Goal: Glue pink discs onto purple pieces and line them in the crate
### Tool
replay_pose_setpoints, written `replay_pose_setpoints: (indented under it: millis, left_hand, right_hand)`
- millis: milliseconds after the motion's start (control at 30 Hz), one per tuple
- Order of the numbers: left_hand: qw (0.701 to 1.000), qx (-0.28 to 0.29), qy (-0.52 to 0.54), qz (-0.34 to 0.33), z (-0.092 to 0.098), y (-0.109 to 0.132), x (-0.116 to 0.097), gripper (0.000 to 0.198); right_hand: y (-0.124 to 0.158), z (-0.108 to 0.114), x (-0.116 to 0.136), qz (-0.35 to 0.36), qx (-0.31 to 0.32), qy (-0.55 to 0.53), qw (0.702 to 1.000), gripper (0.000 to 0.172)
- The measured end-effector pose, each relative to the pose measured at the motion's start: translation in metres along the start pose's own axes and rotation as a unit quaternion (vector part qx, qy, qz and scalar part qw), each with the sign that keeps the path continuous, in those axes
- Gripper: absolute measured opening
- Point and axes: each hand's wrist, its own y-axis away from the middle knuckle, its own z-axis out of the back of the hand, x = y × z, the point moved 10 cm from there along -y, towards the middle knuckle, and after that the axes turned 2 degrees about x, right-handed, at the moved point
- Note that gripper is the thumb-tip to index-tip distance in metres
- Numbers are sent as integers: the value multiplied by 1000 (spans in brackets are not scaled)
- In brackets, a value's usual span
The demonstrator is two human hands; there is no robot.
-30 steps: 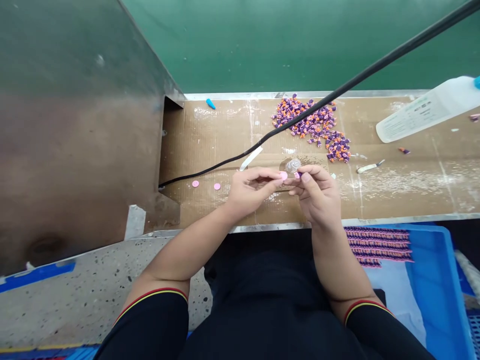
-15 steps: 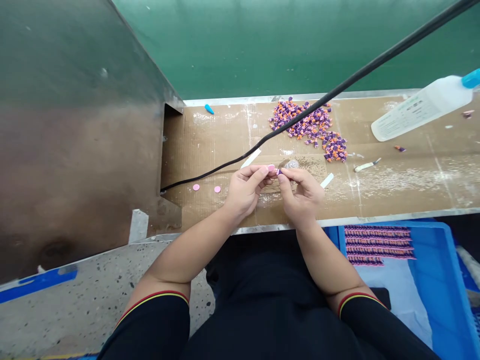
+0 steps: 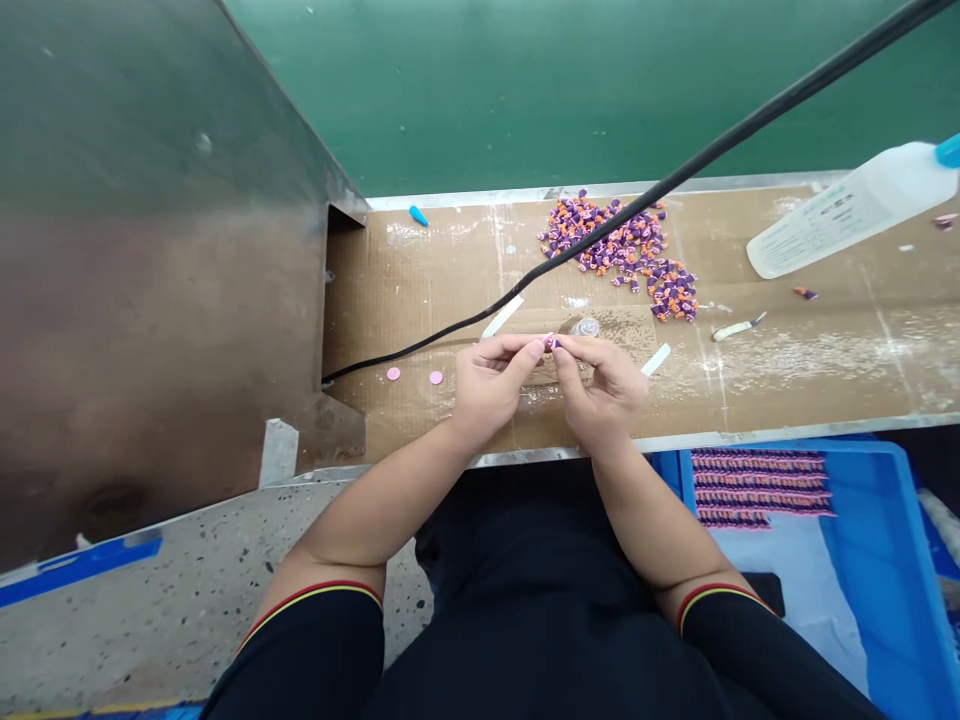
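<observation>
My left hand [image 3: 491, 385] and my right hand [image 3: 604, 390] meet fingertip to fingertip above the cardboard-covered bench. Pinched in the left fingers is a pink disc, now mostly hidden by them. The right thumb and forefinger grip a small purple piece [image 3: 554, 343], pressed against the disc. Two more pink discs [image 3: 436, 378] lie on the cardboard left of my hands. Just beyond my fingertips stands a small clear round container [image 3: 585, 328]. A pile of small purple, orange and pink pieces [image 3: 607, 235] lies farther back.
A black cable [image 3: 540, 272] crosses diagonally over the bench. A white bottle [image 3: 847, 212] with a blue cap lies at the right, near a thin brush-like tool [image 3: 739, 328]. Below the bench edge, a blue tray [image 3: 892, 560] holds rows of finished-looking pieces [image 3: 761, 482]. A metal panel [image 3: 165, 260] stands left.
My fingertips have come closer together. The purple piece has moved left against the pink disc, which has turned and is now mostly covered by fingers.
</observation>
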Motion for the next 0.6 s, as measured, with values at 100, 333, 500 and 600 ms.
replay_pose_setpoints:
  millis: [100, 333, 500, 600]
  left_hand:
    - [998, -7, -50, -42, -1, 4, -14, 23]
    - [987, 1, -125, -100, -3, 8, -24, 18]
    - [987, 16, -111, -115, -6, 9, -26, 12]
    - [988, 31, -104, -109, -9, 10, -24, 13]
  right_hand:
    - [4, 0, -4, -38, -6, 11, 999, 9]
    - [8, -3, -15, -105, 2, -30, 994, 8]
    - [5, 0, -8, -80, -20, -25, 996, 10]
    - [6, -1, -5, -71, -25, -37, 997, 10]
